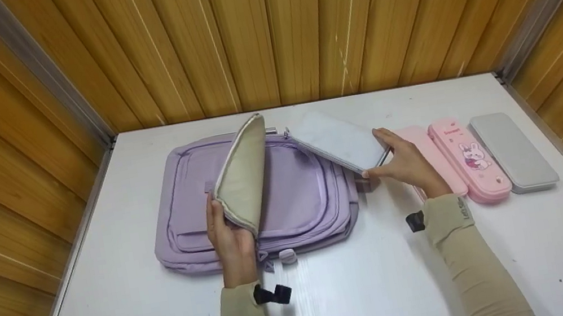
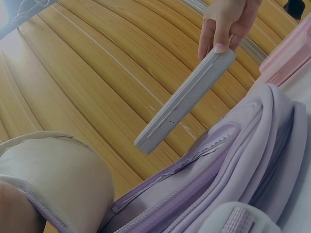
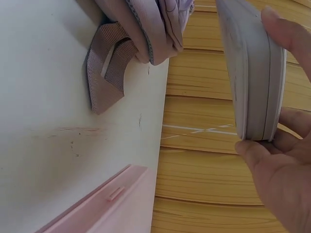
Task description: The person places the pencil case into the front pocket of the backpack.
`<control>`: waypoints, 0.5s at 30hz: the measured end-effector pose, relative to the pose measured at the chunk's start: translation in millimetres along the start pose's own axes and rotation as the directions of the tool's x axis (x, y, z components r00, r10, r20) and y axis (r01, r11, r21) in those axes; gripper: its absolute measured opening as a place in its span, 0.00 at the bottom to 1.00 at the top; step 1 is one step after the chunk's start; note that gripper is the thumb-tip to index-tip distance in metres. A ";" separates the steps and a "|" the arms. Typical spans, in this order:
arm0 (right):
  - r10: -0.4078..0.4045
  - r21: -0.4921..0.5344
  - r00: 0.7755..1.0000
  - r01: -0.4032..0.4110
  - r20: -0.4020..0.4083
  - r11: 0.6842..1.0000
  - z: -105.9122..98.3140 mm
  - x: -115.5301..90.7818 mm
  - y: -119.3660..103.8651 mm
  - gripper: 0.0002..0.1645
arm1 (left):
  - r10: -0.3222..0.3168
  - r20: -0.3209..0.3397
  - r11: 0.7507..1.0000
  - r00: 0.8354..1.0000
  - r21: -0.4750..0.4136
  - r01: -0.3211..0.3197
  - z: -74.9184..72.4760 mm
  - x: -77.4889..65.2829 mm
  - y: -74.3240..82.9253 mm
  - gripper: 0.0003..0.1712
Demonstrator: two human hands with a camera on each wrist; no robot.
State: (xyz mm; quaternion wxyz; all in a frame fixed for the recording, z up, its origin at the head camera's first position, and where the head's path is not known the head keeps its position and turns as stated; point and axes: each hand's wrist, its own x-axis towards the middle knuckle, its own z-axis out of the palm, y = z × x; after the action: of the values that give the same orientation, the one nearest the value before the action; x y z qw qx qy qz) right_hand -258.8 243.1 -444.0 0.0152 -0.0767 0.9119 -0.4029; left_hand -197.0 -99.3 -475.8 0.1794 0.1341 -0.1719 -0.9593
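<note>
A lilac backpack (image 1: 293, 193) lies flat on the table with its front pocket unzipped. My left hand (image 1: 233, 246) holds the edge of the pocket's flap (image 1: 247, 172), raised so that its cream lining shows. To the right, my right hand (image 1: 408, 162) grips a pale grey pencil case (image 1: 338, 140) by its near end, thumb on one side and fingers on the other. The pencil case is held tilted above the backpack's right side, its far end toward the pocket opening. In the left wrist view a gap separates this pencil case (image 2: 187, 102) from the zipper edge (image 2: 175, 182).
Right of the backpack lie a plain pink case (image 1: 427, 156), a pink pencil case with a bunny picture (image 1: 471, 160) and a grey case (image 1: 515, 153), side by side. A strap (image 3: 104, 68) hangs out at the backpack's side. Wood-patterned walls (image 1: 265, 29) border the white table (image 1: 339, 297).
</note>
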 end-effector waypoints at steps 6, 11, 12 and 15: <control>-0.047 0.006 0.994 0.047 0.095 0.999 -1.7 11.6 -2.3 0.61 | 0.003 -0.008 1.000 1.000 -0.020 -0.003 -2.2 0.2 0.0 0.09; -0.077 -0.019 0.985 0.081 0.157 0.997 -1.9 22.5 -4.4 0.63 | 0.007 0.003 1.000 1.000 -0.013 -0.007 -3.3 0.6 0.2 0.09; -0.082 -0.021 0.982 0.087 0.169 0.996 -1.9 25.0 -5.0 0.63 | 0.007 0.007 1.000 1.000 -0.015 -0.007 -3.2 0.5 0.3 0.09; -0.092 -0.010 0.974 0.097 0.207 0.995 -1.8 32.4 -7.3 0.63 | 0.008 0.011 1.000 1.000 -0.021 -0.007 -2.6 -0.1 0.7 0.09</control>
State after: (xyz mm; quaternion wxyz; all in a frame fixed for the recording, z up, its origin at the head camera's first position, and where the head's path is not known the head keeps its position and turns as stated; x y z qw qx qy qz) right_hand -290.0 234.6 -436.3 0.0898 -0.1615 0.9048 -0.3838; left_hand -195.9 -100.6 -477.8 0.1835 0.1263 -0.1632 -0.9611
